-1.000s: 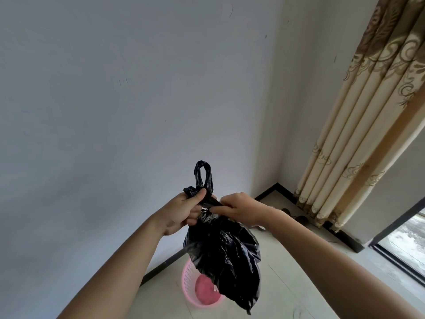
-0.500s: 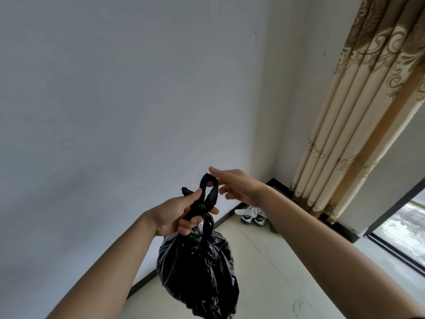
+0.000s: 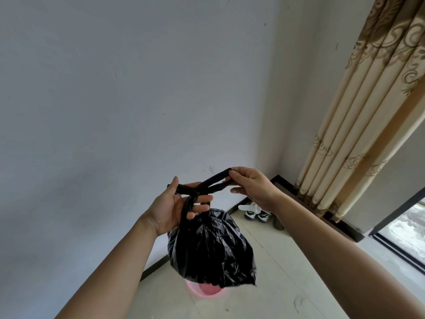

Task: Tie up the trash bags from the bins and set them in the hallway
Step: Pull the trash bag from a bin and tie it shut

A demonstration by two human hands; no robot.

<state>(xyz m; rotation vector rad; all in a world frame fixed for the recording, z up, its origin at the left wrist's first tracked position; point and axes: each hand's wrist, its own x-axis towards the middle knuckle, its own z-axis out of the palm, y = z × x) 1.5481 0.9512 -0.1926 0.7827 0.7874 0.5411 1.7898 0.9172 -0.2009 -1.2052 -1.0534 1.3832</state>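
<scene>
Left hand (image 3: 174,208) grips trash bag (image 3: 209,247) neck; right hand (image 3: 250,187) pinches its handle loop (image 3: 213,180).
Draw loop snug w/ even tension (thin plastic, prob. tears if jerked); clamp neck firm.

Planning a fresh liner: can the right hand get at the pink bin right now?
Probably not: the right hand pinches the handle loop of the black trash bag, which hangs directly over the pink bin.

Head-worn camera faces forward, downward; left hand (image 3: 172,209), right hand (image 3: 253,189) close.
</scene>
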